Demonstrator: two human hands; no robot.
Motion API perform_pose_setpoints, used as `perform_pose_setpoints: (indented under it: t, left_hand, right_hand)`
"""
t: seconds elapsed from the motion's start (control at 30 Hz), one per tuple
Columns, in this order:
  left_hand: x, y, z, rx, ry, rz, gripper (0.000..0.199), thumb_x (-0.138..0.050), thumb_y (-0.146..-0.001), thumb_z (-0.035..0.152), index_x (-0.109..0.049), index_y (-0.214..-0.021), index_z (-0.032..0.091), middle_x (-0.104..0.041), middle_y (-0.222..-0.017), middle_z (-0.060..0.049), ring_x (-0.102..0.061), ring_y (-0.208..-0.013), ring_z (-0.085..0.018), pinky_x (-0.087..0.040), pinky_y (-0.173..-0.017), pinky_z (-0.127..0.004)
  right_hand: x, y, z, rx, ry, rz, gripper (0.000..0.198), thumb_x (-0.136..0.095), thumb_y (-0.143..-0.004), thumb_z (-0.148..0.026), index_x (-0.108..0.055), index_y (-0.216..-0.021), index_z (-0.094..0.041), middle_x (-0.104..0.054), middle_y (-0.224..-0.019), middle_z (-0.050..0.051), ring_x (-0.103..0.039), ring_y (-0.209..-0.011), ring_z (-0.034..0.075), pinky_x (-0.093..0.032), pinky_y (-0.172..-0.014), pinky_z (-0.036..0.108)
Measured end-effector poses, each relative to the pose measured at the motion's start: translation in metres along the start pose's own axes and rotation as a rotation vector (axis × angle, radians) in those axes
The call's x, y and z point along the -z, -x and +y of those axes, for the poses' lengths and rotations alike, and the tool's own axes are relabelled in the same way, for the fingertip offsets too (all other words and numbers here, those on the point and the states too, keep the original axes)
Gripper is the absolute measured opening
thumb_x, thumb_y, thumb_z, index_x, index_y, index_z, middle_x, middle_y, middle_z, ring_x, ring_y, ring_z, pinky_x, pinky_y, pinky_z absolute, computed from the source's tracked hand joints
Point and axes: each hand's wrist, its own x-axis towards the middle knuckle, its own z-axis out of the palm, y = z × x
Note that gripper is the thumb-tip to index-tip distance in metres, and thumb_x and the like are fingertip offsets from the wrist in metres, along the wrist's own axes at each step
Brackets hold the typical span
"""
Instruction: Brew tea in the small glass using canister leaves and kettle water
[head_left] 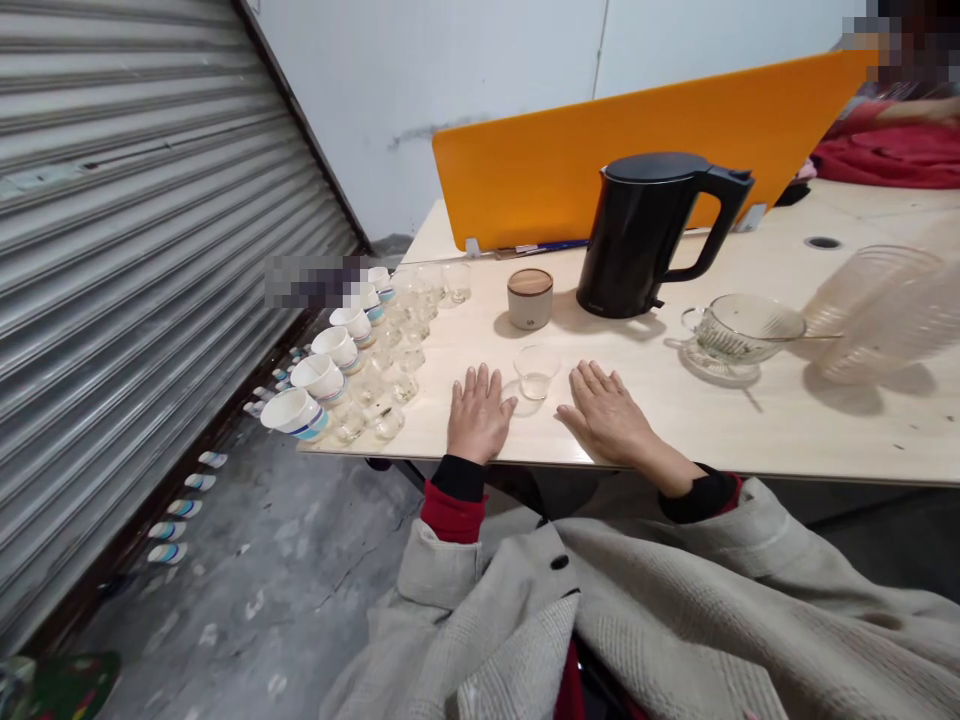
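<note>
My left hand point(478, 416) lies flat on the pale wooden table point(675, 430), palm down, with its fingers stretched forward. Over to the right, my right hand point(606, 412) also rests palm down, fingers extended and angled inward. Between them stands a small clear plastic cup point(536, 376), upright, touched by neither hand. Behind this cup sits a grey round canister point(530, 300) with a wooden lid. A black electric kettle point(637, 240) is farther back, its handle to the right. Right of my right hand is a ribbed glass cup point(742, 330) on a saucer, with a thin stick across its rim.
Paper cups point(318, 376) and small clear cups point(388, 420) stand in rows along the left table edge. Stacked clear plastic cups point(885, 310) lie at the right. An orange divider point(540, 185) runs along the back. Another person's arm point(907, 115) shows beyond it, near red cloth point(892, 155).
</note>
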Motion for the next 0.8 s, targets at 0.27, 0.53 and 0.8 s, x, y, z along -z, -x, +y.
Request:
perform_pose_setpoints:
  t: [0.27, 0.53, 0.8]
  left_hand:
    - [0.0023, 0.0012, 0.0013, 0.001, -0.007, -0.005, 0.063, -0.045, -0.108, 0.041, -0.043, -0.165, 0.014, -0.031, -0.176, -0.018, -0.024, -0.166, -0.039, -0.020, -0.134, -0.063]
    - [-0.0021, 0.0010, -0.0007, 0.000, 0.013, 0.018, 0.062, -0.045, -0.107, 0.042, -0.044, -0.164, 0.017, -0.032, -0.176, -0.017, -0.024, -0.166, -0.038, -0.019, -0.134, -0.063]
    - [-0.0031, 0.0006, -0.0014, -0.005, 0.000, 0.024, 0.063, -0.042, -0.108, 0.043, -0.044, -0.164, 0.015, -0.032, -0.176, -0.018, -0.024, -0.166, -0.038, -0.019, -0.135, -0.062]
  right_hand:
    - [-0.0041, 0.0008, 0.0013, 0.018, -0.008, 0.030, 0.079, -0.036, -0.104, -0.058, -0.044, -0.163, -0.006, -0.035, -0.172, 0.024, -0.029, -0.163, 0.039, -0.027, -0.131, 0.063]
    - [-0.0032, -0.0003, 0.0012, 0.011, -0.014, 0.010, 0.081, -0.035, -0.104, -0.060, -0.044, -0.163, -0.005, -0.033, -0.173, 0.024, -0.027, -0.164, 0.040, -0.025, -0.131, 0.063]
    - [0.0008, 0.0006, -0.0023, 0.008, -0.003, 0.007, 0.080, -0.038, -0.103, -0.057, -0.044, -0.162, -0.003, -0.033, -0.172, 0.025, -0.027, -0.164, 0.040, -0.026, -0.131, 0.063]
